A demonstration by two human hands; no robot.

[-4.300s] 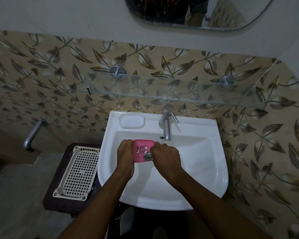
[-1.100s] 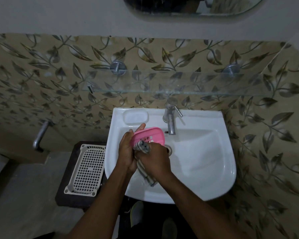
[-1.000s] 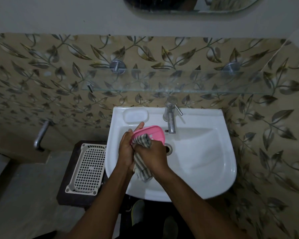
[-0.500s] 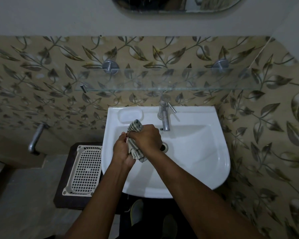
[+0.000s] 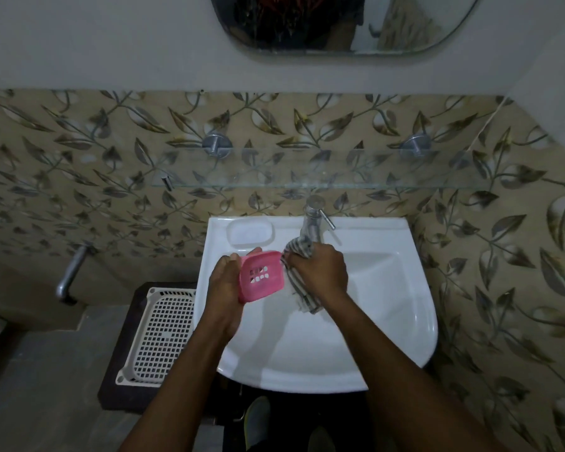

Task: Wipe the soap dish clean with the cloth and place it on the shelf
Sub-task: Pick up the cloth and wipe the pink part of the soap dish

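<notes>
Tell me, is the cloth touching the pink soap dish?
Cannot tell: in the head view, the cloth meets the pink soap dish edge without visible gap.

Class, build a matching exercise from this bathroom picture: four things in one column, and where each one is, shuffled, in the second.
1. pink soap dish
2. striped cloth
3. glass shelf
4. white mesh tray

A. on the dark stand beside the sink
B. in the right hand
C. on the wall above the tap
D. in the left hand

Pairs: 1-D, 2-B, 3-C, 4-A
</notes>
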